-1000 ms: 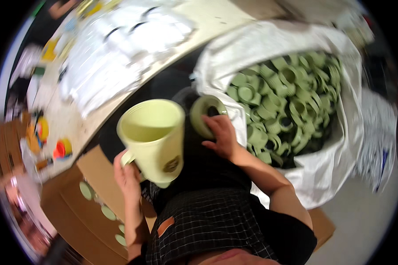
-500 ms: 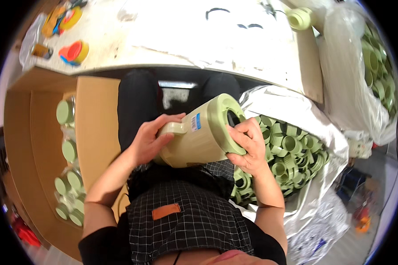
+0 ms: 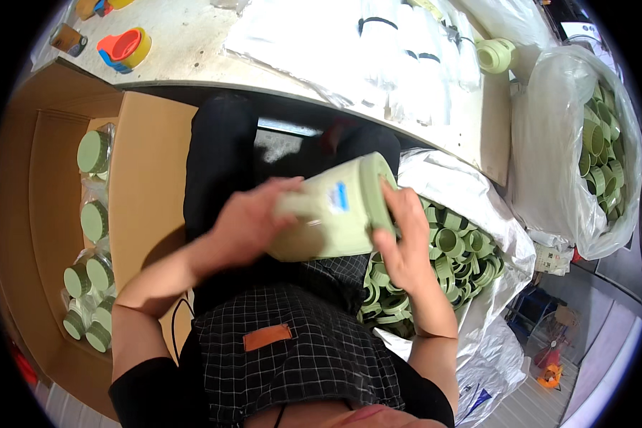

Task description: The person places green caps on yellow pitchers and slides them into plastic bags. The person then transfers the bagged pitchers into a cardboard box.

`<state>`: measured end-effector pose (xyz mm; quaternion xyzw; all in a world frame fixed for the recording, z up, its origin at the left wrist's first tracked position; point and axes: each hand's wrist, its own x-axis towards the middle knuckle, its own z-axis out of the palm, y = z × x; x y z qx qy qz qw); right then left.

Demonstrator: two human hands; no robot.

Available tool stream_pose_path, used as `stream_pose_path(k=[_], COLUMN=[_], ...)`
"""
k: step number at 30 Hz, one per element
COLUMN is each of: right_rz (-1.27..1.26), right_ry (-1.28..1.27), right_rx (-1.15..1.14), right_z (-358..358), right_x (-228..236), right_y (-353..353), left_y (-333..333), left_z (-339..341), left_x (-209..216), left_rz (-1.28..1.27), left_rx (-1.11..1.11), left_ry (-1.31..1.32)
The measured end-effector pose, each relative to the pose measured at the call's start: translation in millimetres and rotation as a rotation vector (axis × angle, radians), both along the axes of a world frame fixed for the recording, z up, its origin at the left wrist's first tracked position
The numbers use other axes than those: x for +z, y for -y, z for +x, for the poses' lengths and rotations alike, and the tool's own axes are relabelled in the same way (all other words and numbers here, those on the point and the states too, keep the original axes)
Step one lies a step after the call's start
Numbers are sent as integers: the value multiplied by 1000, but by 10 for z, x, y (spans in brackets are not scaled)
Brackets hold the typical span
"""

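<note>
A pale green jug (image 3: 324,228) with a darker green rim and a blue-and-white sticker lies tilted on its side above my lap, its rim end to the right. My left hand (image 3: 253,214), blurred by motion, grips the jug near its handle. At the rim, my right hand (image 3: 404,232) has its thumb and fingers pressed round the edge. The opening is turned away and mostly hidden behind the right hand's fingers.
On the left stands an open cardboard box (image 3: 153,164) with several green-lidded containers (image 3: 93,151). A white sack (image 3: 442,175) of green ring-shaped parts is at my right. Rolled plastic bags (image 3: 381,53) and a toy-coloured cup (image 3: 126,46) lie on the table (image 3: 185,68).
The jug has turned about its length, so its sticker has shifted right and the handle is smeared. My right hand has shifted to the rim's side. The head view has tilted slightly.
</note>
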<state>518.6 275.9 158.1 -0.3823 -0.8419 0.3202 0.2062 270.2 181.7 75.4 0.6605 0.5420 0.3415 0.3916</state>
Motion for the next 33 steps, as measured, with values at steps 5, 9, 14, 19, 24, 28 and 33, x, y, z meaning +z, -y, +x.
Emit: stream_pose_path(k=[5, 9, 14, 19, 24, 28, 33], right_rz=[-288, 53, -304, -364, -386, -457, -477], right_ry=[-40, -44, -105, -263, -339, -338, -506], right_rx=[-245, 147, -118, -148, -80, -79, -132], right_z=[9, -151, 40, 220, 211, 207, 260], right_x=[-301, 127, -151, -298, -329, -320, -513], right_y=[-194, -14, -381, -369, -455, -603, -927], left_y=[145, 72, -39, -722, -2712, -3317, -3406], left_z=[275, -112, 67, -126, -221, -445, -354], left_x=[237, -121, 429, 1159, 221, -570, -466], left_rz=[-38, 15, 3, 564, 558, 159, 77], left_rx=[-29, 48, -133, -333, 106, 178, 102], left_ry=[-152, 86, -91, 120, -252, -461, -416])
